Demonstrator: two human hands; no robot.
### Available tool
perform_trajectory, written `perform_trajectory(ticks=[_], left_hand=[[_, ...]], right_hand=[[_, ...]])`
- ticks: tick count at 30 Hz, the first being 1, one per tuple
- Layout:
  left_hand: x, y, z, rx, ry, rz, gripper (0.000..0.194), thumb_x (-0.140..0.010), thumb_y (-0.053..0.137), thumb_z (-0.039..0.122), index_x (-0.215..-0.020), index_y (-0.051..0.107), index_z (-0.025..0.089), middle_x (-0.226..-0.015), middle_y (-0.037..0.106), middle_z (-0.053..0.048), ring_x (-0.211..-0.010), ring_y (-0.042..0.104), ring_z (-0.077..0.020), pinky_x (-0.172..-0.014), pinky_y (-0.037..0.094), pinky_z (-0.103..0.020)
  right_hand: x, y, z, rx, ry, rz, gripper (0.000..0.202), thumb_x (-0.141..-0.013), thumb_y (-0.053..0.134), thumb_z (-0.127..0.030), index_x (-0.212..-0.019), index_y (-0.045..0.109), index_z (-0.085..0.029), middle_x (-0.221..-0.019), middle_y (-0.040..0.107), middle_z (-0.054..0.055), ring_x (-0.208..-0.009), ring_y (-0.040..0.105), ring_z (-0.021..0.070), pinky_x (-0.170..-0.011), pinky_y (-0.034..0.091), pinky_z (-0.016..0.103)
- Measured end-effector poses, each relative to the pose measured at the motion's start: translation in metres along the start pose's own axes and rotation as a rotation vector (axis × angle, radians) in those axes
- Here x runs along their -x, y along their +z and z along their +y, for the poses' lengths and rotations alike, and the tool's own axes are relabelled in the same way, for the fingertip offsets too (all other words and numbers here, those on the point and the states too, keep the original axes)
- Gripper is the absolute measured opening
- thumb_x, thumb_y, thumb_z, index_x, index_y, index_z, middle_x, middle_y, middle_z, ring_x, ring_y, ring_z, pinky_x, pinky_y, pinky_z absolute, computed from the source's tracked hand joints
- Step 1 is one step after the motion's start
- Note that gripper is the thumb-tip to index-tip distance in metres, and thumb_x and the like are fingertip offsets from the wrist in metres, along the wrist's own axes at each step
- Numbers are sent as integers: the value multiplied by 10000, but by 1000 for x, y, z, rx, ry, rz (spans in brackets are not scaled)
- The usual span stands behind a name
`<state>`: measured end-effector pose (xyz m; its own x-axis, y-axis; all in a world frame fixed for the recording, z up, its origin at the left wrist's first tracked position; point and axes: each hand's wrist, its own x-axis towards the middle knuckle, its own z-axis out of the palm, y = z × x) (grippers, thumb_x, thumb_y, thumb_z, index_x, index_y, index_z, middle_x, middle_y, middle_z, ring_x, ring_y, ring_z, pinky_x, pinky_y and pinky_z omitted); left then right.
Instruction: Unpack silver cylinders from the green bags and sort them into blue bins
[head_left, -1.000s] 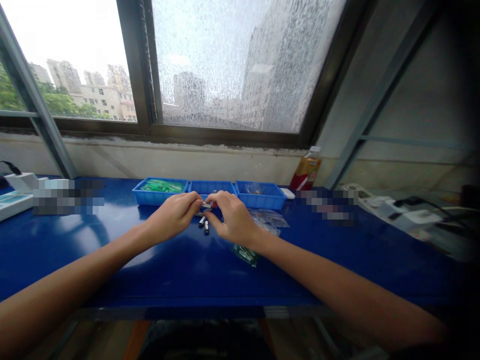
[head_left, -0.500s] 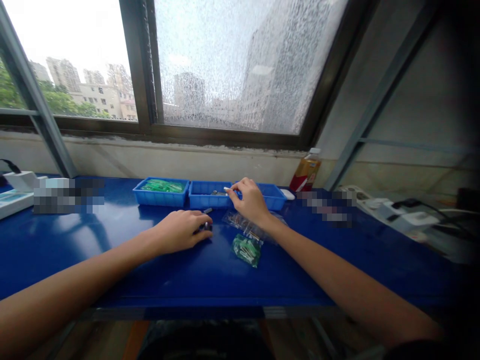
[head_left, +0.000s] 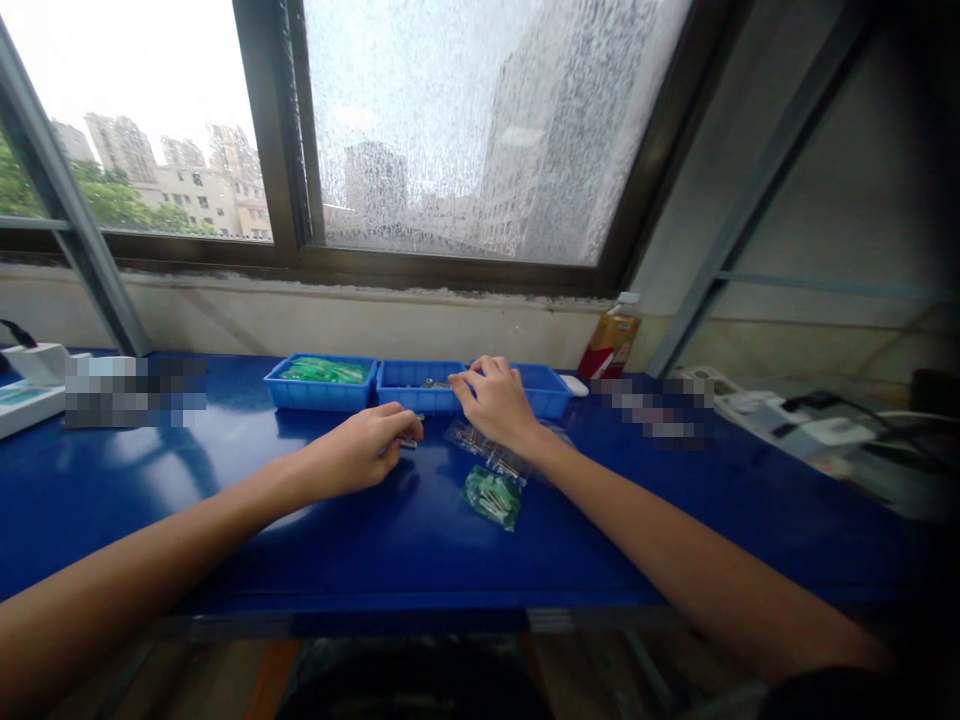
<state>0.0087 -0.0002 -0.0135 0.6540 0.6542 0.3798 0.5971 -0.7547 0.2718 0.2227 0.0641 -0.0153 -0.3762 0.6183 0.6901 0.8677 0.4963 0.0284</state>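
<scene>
My left hand (head_left: 369, 448) is low over the blue table, thumb and fingers closed around a small shiny metal piece (head_left: 409, 442). Just beyond its fingertips, another small metal bit shows in part. My right hand (head_left: 496, 402) is at the near side of the blue bins, its thumb and index finger pinched together; whatever they hold is hidden. Behind it stands the middle blue bin (head_left: 420, 402), with a few small metal parts (head_left: 431, 383) inside. Under the right wrist lie clear plastic bags of metal parts (head_left: 480, 447). Nearer me is a green bag of long metal pieces (head_left: 493, 497).
Left of the middle bin is a blue bin (head_left: 319, 395) full of green packets; another blue bin (head_left: 551, 400) is partly behind my right hand. A drink bottle (head_left: 611, 338) stands by the wall. Power strips and plugs (head_left: 817, 430) lie on the right, white devices on the left.
My left hand has moved slightly away from me and closed its fingers on the metal piece. The white tip at my right fingertips no longer shows; that hand has barely moved.
</scene>
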Motion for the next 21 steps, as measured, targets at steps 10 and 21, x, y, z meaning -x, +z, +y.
perform_trajectory(ticks=[10, 21], left_hand=[[-7, -9, 0, 197, -143, 291, 150, -829, 440, 160, -948, 532, 153, -884, 611, -54, -811, 589, -147, -719, 488, -281], [-7, -9, 3, 359, -114, 269, 154, -841, 466, 262, -903, 546, 145, -811, 619, -36, -731, 593, -130, -673, 496, -263]], right_hand=[[11, -31, -43, -194, -238, -26, 322, -866, 434, -428, -956, 582, -157, -947, 596, 87, -950, 462, 224, -776, 319, 357], [15, -32, -53, -126, -272, 9, 215, -881, 399, -260, -806, 562, -141, -793, 588, 77, -776, 474, 192, -685, 305, 311]])
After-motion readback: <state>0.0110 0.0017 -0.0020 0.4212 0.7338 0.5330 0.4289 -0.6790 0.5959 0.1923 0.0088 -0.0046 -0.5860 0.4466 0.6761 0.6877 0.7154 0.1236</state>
